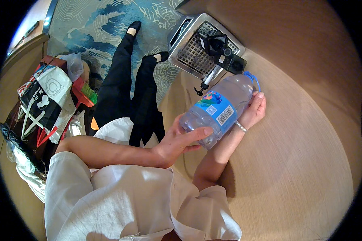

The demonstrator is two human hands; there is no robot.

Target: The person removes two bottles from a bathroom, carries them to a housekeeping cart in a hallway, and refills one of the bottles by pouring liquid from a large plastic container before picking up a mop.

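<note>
A large clear plastic bottle (233, 87) with a blue printed label (217, 107) lies tilted between my hands, above the wood-grain counter. Its base end rests in my left hand (175, 140), whose thumb lies over the side. My right hand (255, 110), with a silver-coloured bracelet (241, 126) at the wrist, is at the bottle's far end. Its fingertips pinch a blue loop handle (253, 77) there. The bottle hides part of my right hand, and its mouth cannot be made out. I see no liquid level inside.
Beyond the bottle stands a metal box (196, 57) with a grid top, carrying black plastic parts (220, 46). A white tube with a black pump head (202, 87) lies beside it. Printed bags (48, 99), a red dustpan (81, 93) and a green-bristled brush (90, 93) crowd the left.
</note>
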